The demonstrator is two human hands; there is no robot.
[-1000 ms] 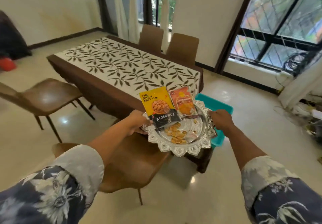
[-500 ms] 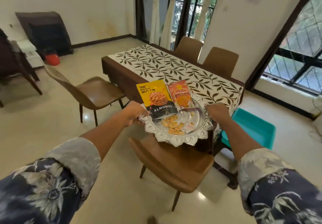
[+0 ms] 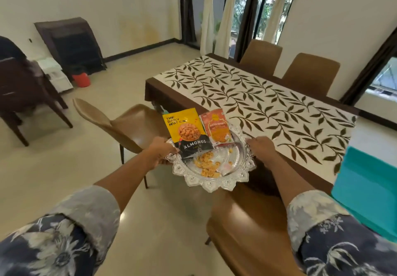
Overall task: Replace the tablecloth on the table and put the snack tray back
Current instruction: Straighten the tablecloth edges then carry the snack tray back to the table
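I hold a silver scalloped snack tray (image 3: 214, 182) in the air with both hands, just off the near long edge of the table. My left hand (image 3: 160, 153) grips its left rim and my right hand (image 3: 261, 149) grips its right rim. On the tray lie a yellow almonds packet (image 3: 187, 133), an orange snack packet (image 3: 218, 127) and loose cashews (image 3: 206, 164). The table wears a white tablecloth with brown leaves and a brown border (image 3: 268, 108), lying flat with nothing on it.
A brown chair (image 3: 253, 228) stands directly below the tray, another (image 3: 129, 125) to its left, two more (image 3: 285, 65) on the far side. A teal tub (image 3: 365, 190) sits at the right. A dark chair, a cabinet and a red bucket (image 3: 81, 80) are at far left.
My view has swung to the left and I have come closer to the table's long side. The tray stays held in both hands, now beside the table edge.
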